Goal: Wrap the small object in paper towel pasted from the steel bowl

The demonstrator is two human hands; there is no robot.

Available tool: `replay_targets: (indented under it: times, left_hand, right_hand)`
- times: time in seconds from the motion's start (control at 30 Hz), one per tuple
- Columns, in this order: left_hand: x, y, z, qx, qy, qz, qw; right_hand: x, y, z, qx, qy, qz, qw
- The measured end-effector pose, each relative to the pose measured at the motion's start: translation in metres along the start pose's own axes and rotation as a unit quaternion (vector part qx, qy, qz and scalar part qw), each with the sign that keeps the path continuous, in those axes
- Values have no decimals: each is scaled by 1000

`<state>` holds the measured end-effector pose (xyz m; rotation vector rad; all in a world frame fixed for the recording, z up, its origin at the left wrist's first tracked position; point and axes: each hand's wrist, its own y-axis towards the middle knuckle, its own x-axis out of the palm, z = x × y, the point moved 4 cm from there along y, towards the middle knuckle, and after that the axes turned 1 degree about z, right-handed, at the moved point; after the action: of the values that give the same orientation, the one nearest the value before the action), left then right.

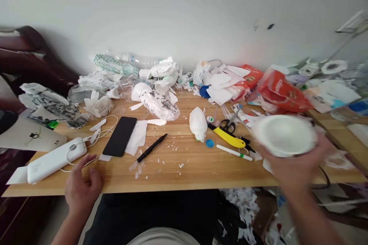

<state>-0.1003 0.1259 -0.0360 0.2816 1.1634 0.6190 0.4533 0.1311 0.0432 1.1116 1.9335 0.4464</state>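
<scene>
My right hand [299, 164] grips a white bowl [286, 134] from below and the side, above the right part of the table; both are blurred by motion. At the table's front edge on the left, my left hand [83, 183] rests with its fingers apart, holding nothing. Nearest to it are a white power bank [56, 160] and its white cable [69, 168]. A black phone [120, 136] lies on some white paper farther in. Toward the middle lie a black pen [151, 148] and a small white paper-covered object [198, 123].
A yellow utility knife [230, 138], scissors [228, 124], a white marker [234, 152] and a blue cap [209, 143] lie right of centre. Paper-wrapped bottles [158, 103], clear bottles and red packages [283, 90] crowd the back along the wall. Paper scraps dot the wooden table [172, 176].
</scene>
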Motion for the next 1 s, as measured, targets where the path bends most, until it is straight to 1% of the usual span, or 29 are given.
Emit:
replay_targets:
  times: [0.03, 0.07, 0.1, 0.17, 0.2, 0.27, 0.3, 0.37, 0.43, 0.6, 0.7, 0.77, 0.8, 0.83, 0.87, 0.93, 0.97, 1.0]
  left_hand:
    - [0, 0, -1, 2, 0, 4, 1000]
    - [0, 1, -1, 9, -4, 2, 1000]
    - [1, 1, -1, 22, -10, -1, 1000]
    - [1, 0, -2, 59, -19, -8, 998]
    - [2, -1, -3, 75, -22, -12, 997]
    - [2, -2, -4, 97, -26, -9, 995]
    - [1, -3, -5, 103, -29, -2, 994]
    - [0, -5, -6, 114, -40, 21, 993]
    - [-1, -7, -6, 125, -50, 41, 990]
    - [0, -9, -10, 119, -56, 55, 990]
    - [1, -9, -12, 113, -61, 54, 990]
    - [1, -9, -13, 113, -63, 54, 990]
    - [1, -10, -13, 114, -64, 54, 990]
    - [0, -10, -13, 116, -64, 55, 990]
    - [0, -10, -12, 116, -62, 55, 990]
    - [-1, -10, -12, 112, -57, 52, 991]
    - [-1, -10, -11, 108, -55, 51, 991]
    - [-1, -10, -11, 104, -54, 51, 992]
  right_hand:
    - [1, -18, -19, -39, 39, -14, 998]
    - [5, -36, -42, -84, 92, -47, 991]
    - [7, -53, -65, -119, 142, -57, 981]
    - [9, -79, -106, -123, 198, -71, 970]
    - [8, -87, -123, -127, 213, -71, 966]
    - [2, -94, -149, -144, 228, -74, 960]
    - [-2, -95, -158, -156, 234, -77, 956]
    - [-9, -94, -168, -169, 246, -93, 950]
    - [-11, -93, -171, -160, 247, -106, 950]
    - [-8, -95, -172, -130, 238, -110, 956]
    - [-3, -99, -168, -85, 264, -131, 952]
    - [2, -102, -162, -26, 294, -166, 941]
    - [5, -105, -158, 17, 321, -196, 926]
    - [9, -108, -154, 69, 356, -233, 902]
    - [13, -113, -151, 126, 396, -277, 866]
    - [19, -125, -150, 227, 472, -357, 773]
    - [20, -132, -150, 261, 495, -380, 737]
    - [20, -137, -151, 280, 507, -390, 716]
